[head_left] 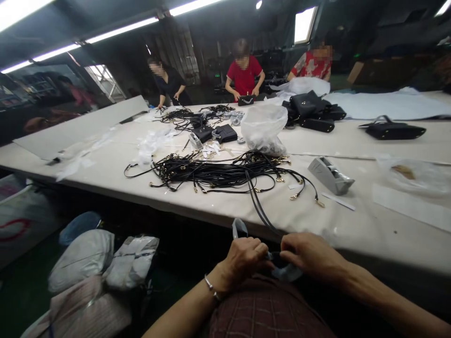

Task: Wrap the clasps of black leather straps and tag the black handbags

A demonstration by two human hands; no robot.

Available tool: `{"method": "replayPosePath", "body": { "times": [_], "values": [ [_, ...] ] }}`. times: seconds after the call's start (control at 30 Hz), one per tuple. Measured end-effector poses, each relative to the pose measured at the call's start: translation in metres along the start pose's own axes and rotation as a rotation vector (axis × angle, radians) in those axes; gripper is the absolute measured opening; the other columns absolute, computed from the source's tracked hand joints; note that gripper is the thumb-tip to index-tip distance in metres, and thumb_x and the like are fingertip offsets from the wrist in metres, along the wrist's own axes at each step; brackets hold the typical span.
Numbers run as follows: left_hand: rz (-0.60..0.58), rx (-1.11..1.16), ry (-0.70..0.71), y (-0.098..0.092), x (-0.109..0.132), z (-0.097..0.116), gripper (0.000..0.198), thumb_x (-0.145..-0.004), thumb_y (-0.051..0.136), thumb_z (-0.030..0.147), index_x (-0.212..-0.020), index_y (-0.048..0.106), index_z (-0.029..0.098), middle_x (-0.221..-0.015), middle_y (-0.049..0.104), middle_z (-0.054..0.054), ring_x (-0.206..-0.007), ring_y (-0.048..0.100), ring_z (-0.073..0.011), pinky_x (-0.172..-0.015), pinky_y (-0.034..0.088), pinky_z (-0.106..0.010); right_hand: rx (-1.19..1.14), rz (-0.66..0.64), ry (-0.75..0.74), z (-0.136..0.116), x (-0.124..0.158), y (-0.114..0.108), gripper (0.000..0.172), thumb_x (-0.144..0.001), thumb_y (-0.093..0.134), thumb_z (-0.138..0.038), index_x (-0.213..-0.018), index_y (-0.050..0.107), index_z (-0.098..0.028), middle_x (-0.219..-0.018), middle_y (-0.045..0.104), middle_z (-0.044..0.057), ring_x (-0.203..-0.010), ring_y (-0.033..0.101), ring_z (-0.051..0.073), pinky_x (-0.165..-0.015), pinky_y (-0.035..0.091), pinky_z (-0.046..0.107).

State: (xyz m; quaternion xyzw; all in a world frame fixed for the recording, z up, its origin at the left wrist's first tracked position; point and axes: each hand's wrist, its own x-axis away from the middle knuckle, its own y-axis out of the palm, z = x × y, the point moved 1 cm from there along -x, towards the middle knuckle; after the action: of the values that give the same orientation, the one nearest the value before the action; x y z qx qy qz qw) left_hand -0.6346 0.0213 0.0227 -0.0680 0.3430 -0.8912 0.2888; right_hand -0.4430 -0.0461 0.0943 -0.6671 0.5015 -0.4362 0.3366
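Observation:
My left hand (244, 258) and my right hand (310, 256) meet over my lap, below the table edge. Both are closed round a black strap (259, 209) that runs down from the table, with a piece of grey clear film (239, 228) wrapped about its end. A thin bracelet sits on my left wrist. A pile of black straps with gold clasps (218, 173) lies on the table just beyond my hands.
A grey tape dispenser (329, 174) stands at the right of the pile. A clear plastic bag (264, 129), small black bags (313, 112) and a black handbag (392, 129) lie farther back. Three people work at the far side. Wrapped bundles (84, 258) sit on the floor at left.

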Motion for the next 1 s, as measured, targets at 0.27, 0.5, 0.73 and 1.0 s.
{"method": "replayPosePath", "body": {
  "times": [0.27, 0.5, 0.73, 1.0],
  "values": [
    [-0.181, 0.833, -0.447, -0.006, -0.006, 0.013, 0.035, -0.078, 0.067, 0.037, -0.106, 0.063, 0.016, -0.077, 0.066, -0.001, -0.061, 0.059, -0.0131, -0.059, 0.045, -0.023, 0.247, 0.225, -0.322, 0.011, 0.001, 0.004, 0.016, -0.092, 0.051, -0.018, -0.085, 0.065, -0.021, -0.078, 0.067, 0.002, -0.061, 0.061, 0.017, -0.052, 0.023, 0.031],
    [-0.014, 0.411, -0.201, -0.009, -0.028, 0.031, 0.016, -0.081, 0.068, 0.032, -0.086, 0.071, 0.016, -0.076, 0.065, 0.0, -0.07, 0.054, -0.0123, -0.064, 0.04, -0.021, -0.233, -0.069, -0.046, 0.031, -0.012, -0.023, 0.015, -0.084, 0.062, -0.031, -0.094, 0.073, -0.027, -0.088, 0.074, 0.0, -0.081, 0.066, 0.02, -0.068, 0.042, 0.027],
    [0.053, 0.467, -0.247, -0.011, -0.028, 0.015, 0.018, -0.079, 0.072, 0.029, -0.091, 0.073, 0.016, -0.081, 0.071, -0.002, -0.074, 0.061, -0.0145, -0.07, 0.046, -0.022, -0.727, -0.289, 0.053, 0.067, -0.012, -0.025, 0.031, -0.084, 0.063, -0.044, -0.088, 0.076, -0.017, -0.069, 0.067, 0.001, -0.061, 0.053, 0.013, -0.055, 0.036, 0.024],
    [-0.133, 0.761, -0.409, -0.017, -0.034, 0.001, 0.031, -0.068, 0.079, 0.034, -0.089, 0.069, 0.014, -0.072, 0.069, -0.002, -0.056, 0.059, -0.0121, -0.052, 0.044, -0.022, -0.34, 0.04, -0.14, 0.031, -0.004, -0.035, 0.022, -0.091, 0.058, -0.037, -0.094, 0.075, -0.024, -0.085, 0.07, 0.003, -0.074, 0.063, 0.016, -0.067, 0.043, 0.025]
  ]
}}
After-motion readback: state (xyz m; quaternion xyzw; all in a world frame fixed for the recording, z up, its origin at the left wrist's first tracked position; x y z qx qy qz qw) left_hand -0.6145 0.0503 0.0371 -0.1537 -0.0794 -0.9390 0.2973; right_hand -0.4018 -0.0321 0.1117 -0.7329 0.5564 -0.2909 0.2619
